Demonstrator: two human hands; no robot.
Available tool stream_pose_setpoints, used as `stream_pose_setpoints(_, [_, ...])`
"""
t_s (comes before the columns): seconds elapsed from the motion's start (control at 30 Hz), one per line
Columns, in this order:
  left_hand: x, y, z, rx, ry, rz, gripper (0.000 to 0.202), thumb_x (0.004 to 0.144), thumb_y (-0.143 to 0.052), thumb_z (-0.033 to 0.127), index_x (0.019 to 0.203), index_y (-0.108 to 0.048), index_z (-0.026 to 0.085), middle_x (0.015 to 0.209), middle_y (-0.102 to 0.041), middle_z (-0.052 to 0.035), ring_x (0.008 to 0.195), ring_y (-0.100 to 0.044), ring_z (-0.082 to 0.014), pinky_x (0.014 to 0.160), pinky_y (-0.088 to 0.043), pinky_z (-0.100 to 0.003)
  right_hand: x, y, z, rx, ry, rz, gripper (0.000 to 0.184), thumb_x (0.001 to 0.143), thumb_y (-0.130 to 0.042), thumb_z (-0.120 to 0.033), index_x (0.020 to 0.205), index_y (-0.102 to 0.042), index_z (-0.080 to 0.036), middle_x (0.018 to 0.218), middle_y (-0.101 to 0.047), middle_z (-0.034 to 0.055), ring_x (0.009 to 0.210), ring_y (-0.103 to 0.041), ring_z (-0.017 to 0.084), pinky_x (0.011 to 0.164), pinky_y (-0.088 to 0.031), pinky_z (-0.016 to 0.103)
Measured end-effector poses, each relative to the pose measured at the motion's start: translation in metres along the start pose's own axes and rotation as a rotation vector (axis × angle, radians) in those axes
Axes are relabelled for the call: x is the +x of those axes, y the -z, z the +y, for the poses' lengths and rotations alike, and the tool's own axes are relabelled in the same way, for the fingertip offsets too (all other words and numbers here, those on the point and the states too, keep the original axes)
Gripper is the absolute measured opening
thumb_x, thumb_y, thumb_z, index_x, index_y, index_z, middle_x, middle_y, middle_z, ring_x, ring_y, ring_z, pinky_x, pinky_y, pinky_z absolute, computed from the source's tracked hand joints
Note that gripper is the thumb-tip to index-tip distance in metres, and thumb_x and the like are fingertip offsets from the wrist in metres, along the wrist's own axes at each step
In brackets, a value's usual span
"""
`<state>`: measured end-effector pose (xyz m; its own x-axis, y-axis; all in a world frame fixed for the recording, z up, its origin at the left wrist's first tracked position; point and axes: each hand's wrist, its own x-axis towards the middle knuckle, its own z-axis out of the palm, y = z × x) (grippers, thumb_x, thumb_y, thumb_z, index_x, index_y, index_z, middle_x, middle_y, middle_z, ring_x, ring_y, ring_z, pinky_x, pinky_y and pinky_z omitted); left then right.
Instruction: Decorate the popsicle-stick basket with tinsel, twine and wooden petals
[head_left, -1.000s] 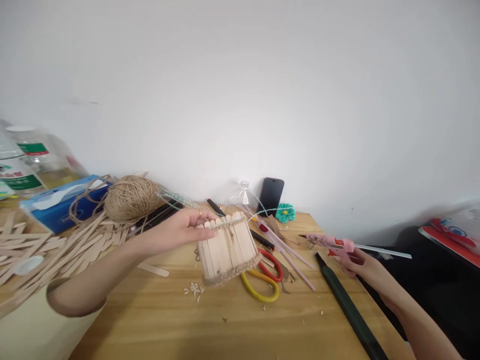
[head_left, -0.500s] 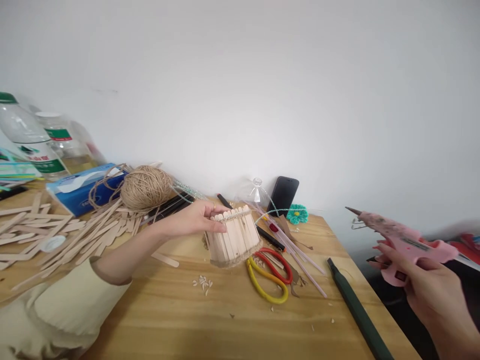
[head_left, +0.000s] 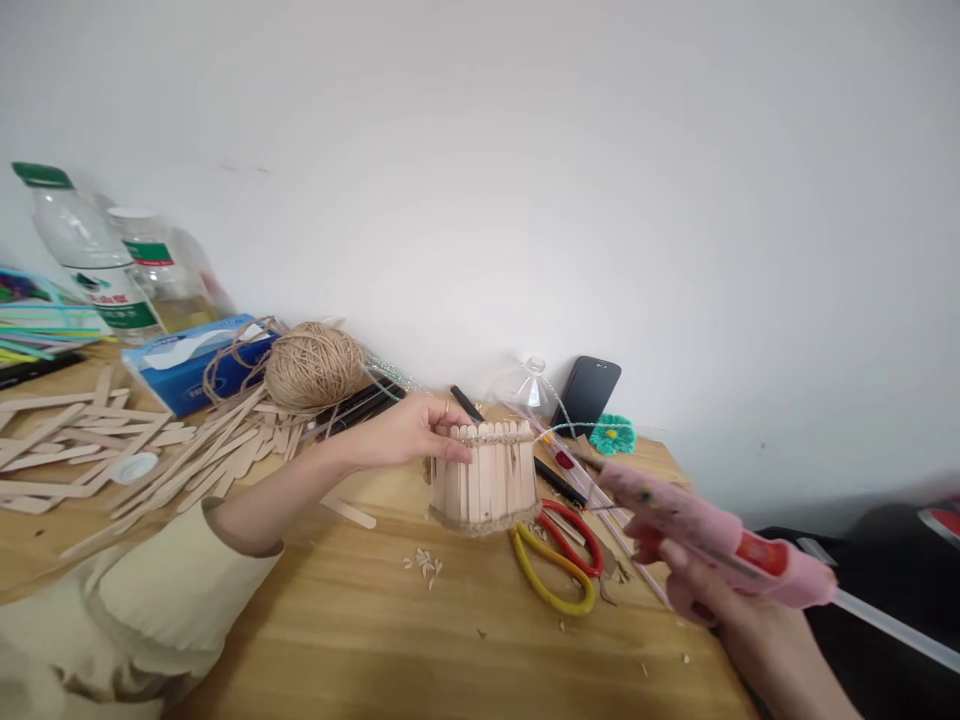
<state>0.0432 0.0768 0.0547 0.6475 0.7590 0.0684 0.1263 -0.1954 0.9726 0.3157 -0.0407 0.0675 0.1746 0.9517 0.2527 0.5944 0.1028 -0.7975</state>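
My left hand point(head_left: 409, 432) grips the rim of a small round pot made of wooden sticks point(head_left: 484, 478), bound with twine at top and bottom, standing upright on the wooden table point(head_left: 360, 620). My right hand point(head_left: 701, 590) is closed round a pink glue gun point(head_left: 705, 528) with a clear glue stick out the back. The gun's nozzle points left toward the pot's right side, a short way from it.
Red and yellow scissors point(head_left: 559, 565) lie right of the pot. Behind it are a twine ball point(head_left: 313, 365), a blue tissue box point(head_left: 196, 360), loose wooden sticks point(head_left: 112, 445), plastic bottles point(head_left: 97, 265), a black phone point(head_left: 592, 392), a teal flower point(head_left: 613, 436) and straws.
The pot has been set upright from a tilt. My right hand has brought the glue gun in from the far right, its nozzle now close to the pot.
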Motion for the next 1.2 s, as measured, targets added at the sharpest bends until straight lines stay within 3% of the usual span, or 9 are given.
stream_pose_setpoints(0.1, [-0.001, 0.000, 0.001, 0.046, -0.001, -0.004, 0.021, 0.066, -0.070, 0.029, 0.077, -0.069, 0.012, 0.070, -0.062, -0.0001, 0.067, -0.055, -0.0140, 0.060, -0.043, -0.023, -0.010, -0.015, -0.011, 0.058, 0.079, -0.223, 0.042, 0.074, -0.056, -0.050, 0.108, -0.065, -0.026, 0.112, -0.065, 0.0085, 0.084, -0.066, 0.025, 0.058, -0.057, 0.030])
stream_pose_setpoints(0.17, [-0.001, -0.001, 0.002, 0.076, 0.004, -0.009, 0.022, 0.064, -0.071, 0.030, 0.076, -0.069, 0.011, 0.066, -0.060, 0.0010, 0.064, -0.053, -0.0136, 0.058, -0.042, -0.023, -0.013, -0.019, -0.017, 0.026, 0.113, -0.310, 0.039, 0.077, -0.055, -0.046, 0.112, -0.063, -0.029, 0.115, -0.064, 0.0071, 0.098, -0.063, 0.027, 0.075, -0.056, 0.038])
stream_pose_setpoints(0.27, [-0.002, -0.004, 0.004, 0.112, 0.010, -0.020, 0.022, 0.063, -0.072, 0.031, 0.072, -0.068, 0.012, 0.060, -0.056, 0.0026, 0.061, -0.051, -0.0130, 0.056, -0.039, -0.023, -0.014, -0.023, -0.022, -0.021, 0.109, -0.350, 0.037, 0.080, -0.054, -0.043, 0.114, -0.061, -0.030, 0.115, -0.064, 0.0064, 0.104, -0.060, 0.028, 0.084, -0.052, 0.043])
stream_pose_setpoints(0.5, [-0.004, -0.007, 0.008, 0.150, 0.009, -0.049, 0.021, 0.064, -0.071, 0.032, 0.072, -0.067, 0.014, 0.061, -0.053, 0.0026, 0.062, -0.048, -0.0129, 0.056, -0.036, -0.024, -0.013, -0.028, -0.029, -0.057, 0.130, -0.363, 0.034, 0.081, -0.053, -0.044, 0.111, -0.062, -0.034, 0.102, -0.067, 0.0024, 0.098, -0.062, 0.026, 0.082, -0.053, 0.040])
stream_pose_setpoints(0.73, [-0.005, -0.010, 0.009, 0.168, 0.012, -0.047, 0.021, 0.063, -0.071, 0.035, 0.069, -0.067, 0.015, 0.062, -0.056, 0.0021, 0.062, -0.049, -0.0134, 0.058, -0.039, -0.024, -0.013, -0.029, -0.025, -0.156, 0.212, -0.347, 0.031, 0.083, -0.051, -0.041, 0.111, -0.062, -0.033, 0.085, -0.066, 0.0030, 0.079, -0.065, 0.024, 0.060, -0.055, 0.033])
stream_pose_setpoints(0.9, [-0.005, -0.010, 0.012, 0.175, 0.027, -0.067, 0.020, 0.063, -0.071, 0.034, 0.069, -0.067, 0.015, 0.061, -0.052, 0.0029, 0.063, -0.047, -0.0131, 0.059, -0.038, -0.024, -0.013, -0.028, -0.021, -0.175, 0.327, -0.338, 0.032, 0.085, -0.051, -0.034, 0.115, -0.060, -0.032, 0.087, -0.067, 0.0037, 0.080, -0.066, 0.023, 0.057, -0.055, 0.031])
stream_pose_setpoints(1.07, [-0.006, -0.010, 0.013, 0.173, 0.052, -0.075, 0.021, 0.064, -0.070, 0.033, 0.074, -0.067, 0.015, 0.062, -0.053, 0.0023, 0.065, -0.047, -0.0138, 0.060, -0.038, -0.025, -0.012, -0.029, -0.021, -0.159, 0.305, -0.382, 0.034, 0.086, -0.051, -0.033, 0.119, -0.057, -0.030, 0.111, -0.064, 0.0048, 0.099, -0.062, 0.026, 0.069, -0.057, 0.032])
stream_pose_setpoints(1.2, [-0.006, -0.009, 0.012, 0.174, 0.060, -0.068, 0.022, 0.063, -0.070, 0.033, 0.075, -0.068, 0.015, 0.062, -0.054, 0.0021, 0.066, -0.048, -0.0143, 0.060, -0.038, -0.025, -0.011, -0.030, -0.016, -0.160, 0.345, -0.411, 0.038, 0.086, -0.049, -0.031, 0.125, -0.053, -0.031, 0.115, -0.063, 0.0044, 0.102, -0.061, 0.026, 0.068, -0.058, 0.032])
